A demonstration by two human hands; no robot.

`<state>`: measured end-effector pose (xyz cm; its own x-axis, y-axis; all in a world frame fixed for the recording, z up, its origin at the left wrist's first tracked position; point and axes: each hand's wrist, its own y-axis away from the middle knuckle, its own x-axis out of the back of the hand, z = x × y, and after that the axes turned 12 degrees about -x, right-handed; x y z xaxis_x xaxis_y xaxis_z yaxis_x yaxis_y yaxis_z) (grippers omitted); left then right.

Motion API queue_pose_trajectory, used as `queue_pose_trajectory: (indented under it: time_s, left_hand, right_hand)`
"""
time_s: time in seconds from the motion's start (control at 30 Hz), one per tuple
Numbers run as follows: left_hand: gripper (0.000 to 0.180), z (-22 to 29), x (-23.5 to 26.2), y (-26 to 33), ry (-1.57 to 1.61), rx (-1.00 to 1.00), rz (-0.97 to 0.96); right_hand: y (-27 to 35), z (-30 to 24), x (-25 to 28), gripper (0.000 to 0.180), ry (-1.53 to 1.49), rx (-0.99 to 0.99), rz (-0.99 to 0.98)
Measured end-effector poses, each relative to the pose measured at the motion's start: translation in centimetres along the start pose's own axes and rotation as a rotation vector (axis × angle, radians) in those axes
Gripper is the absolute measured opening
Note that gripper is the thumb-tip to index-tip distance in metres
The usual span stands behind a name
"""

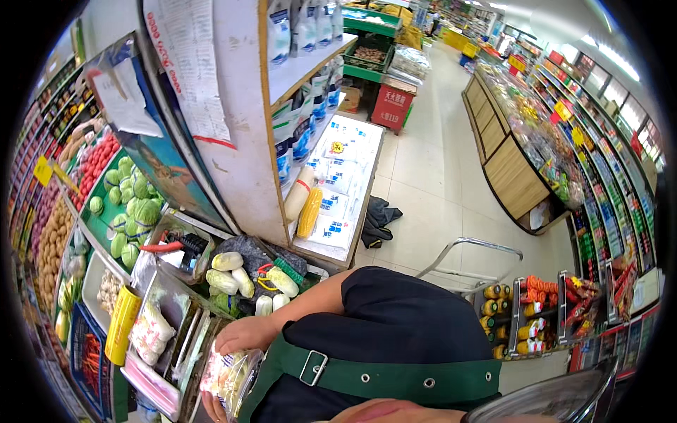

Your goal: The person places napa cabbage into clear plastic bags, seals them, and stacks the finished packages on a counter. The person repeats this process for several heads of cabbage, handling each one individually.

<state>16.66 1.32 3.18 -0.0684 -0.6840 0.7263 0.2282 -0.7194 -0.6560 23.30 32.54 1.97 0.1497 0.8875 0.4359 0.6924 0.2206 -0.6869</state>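
Head view | your right hand (243, 333) fingers together atop the clear soft plastic bag of pale produce (227, 377) | left hand (211, 407) mostly hidden beneath, grip unclear | probably light, floppy, slippery; support underneath.

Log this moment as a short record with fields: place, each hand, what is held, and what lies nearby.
place: shop, wrapping counter beside a produce stand
right hand: on top of a clear bag of pale food
left hand: mostly hidden, under the bag at the picture's lower edge
nearby: yellow roll, wrapped cabbages, green cabbages
clothing: green apron strap over black top
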Motion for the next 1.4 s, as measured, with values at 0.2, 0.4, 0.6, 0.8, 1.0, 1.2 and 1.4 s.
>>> queue_pose_trajectory:
  time_s: [0.2,0.4,0.6,0.8,1.0,1.2,1.4]
  left_hand:
    - [0.048,0.8,-2.0,-1.8,0.167,0.142,0.045]
    - [0.050,1.7,-2.6,-2.1,0.208,0.222,0.067]
    - [0.051,1.9,-3.8,-3.3,0.240,0.250,0.072]
    - [0.052,1.8,-4.2,-3.6,0.257,0.266,0.074]
    - [0.053,2.0,-4.4,-3.8,0.272,0.283,0.071]
    - [0.054,2.1,-4.5,-4.1,0.285,0.296,0.066]
    - [0.056,2.2,-4.4,-3.9,0.300,0.308,0.067]
  right_hand:
    - [2.5,-0.4,-0.1,0.060,-0.010,-0.204,-0.031]
    - [3.0,1.1,-1.9,0.067,-0.048,-0.267,-0.101]
    - [3.9,2.2,-2.8,0.063,-0.045,-0.323,-0.144]
    - [4.1,2.7,-3.4,0.055,-0.050,-0.311,-0.105]
    - [4.0,2.3,-3.2,0.051,-0.052,-0.334,-0.105]
    - [4.2,2.6,-3.4,0.052,-0.065,-0.329,-0.114]
    - [3.8,1.8,-2.7,0.053,-0.051,-0.306,-0.125]
